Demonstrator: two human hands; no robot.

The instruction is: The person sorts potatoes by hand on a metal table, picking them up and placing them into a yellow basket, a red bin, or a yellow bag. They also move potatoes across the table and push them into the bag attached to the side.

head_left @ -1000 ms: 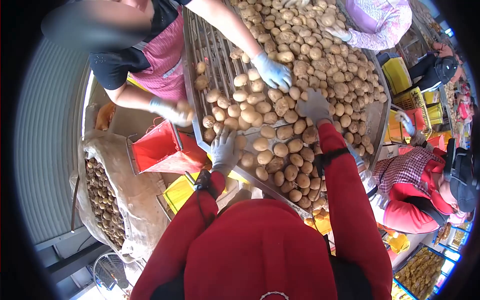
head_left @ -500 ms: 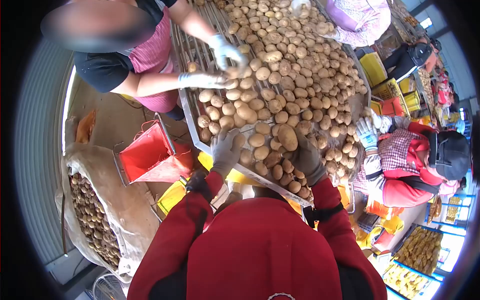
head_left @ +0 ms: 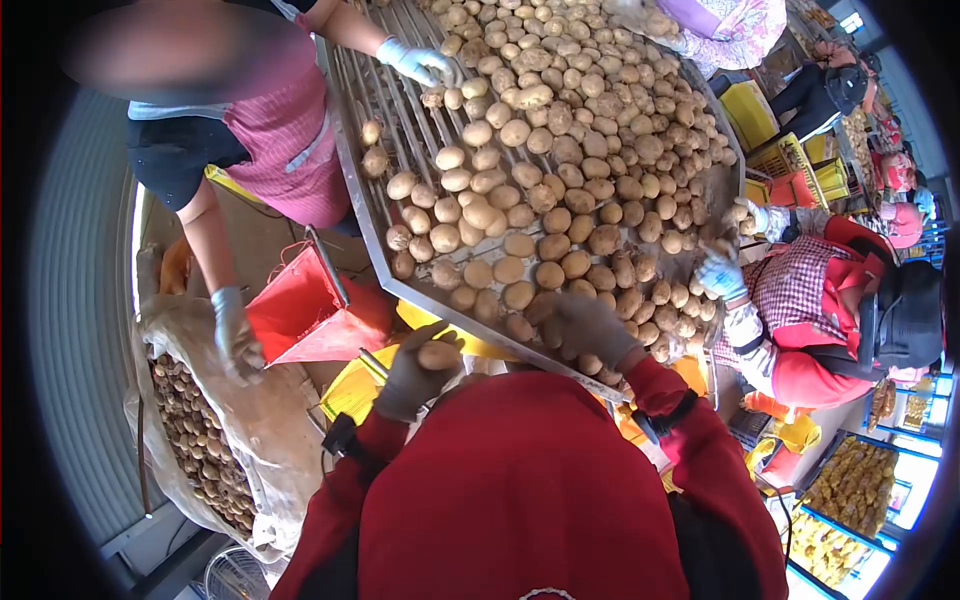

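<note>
My left hand (head_left: 408, 376), in a grey glove, is closed around a potato (head_left: 438, 354) just off the near edge of the slatted sorting table (head_left: 437, 312). Yellow containers lie below it. My right hand (head_left: 592, 328), gloved alike, reaches palm down over the potatoes (head_left: 600, 240) by that same edge. Its fingers are smeared by motion and touch a brownish potato (head_left: 543, 306); whether they grip it does not show. Many loose potatoes cover the table's middle and right.
Across on the left, a co-worker's gloved hand (head_left: 418, 62) is at the slats, the other (head_left: 236, 335) beside a red bucket (head_left: 322, 308). On the right, another co-worker's gloved hand (head_left: 722, 274) touches potatoes. A large sack of potatoes (head_left: 200, 440) stands lower left.
My left hand has moved down off the table with a potato. My right hand has shifted down towards the edge. The left co-worker's one hand dropped beside the bucket.
</note>
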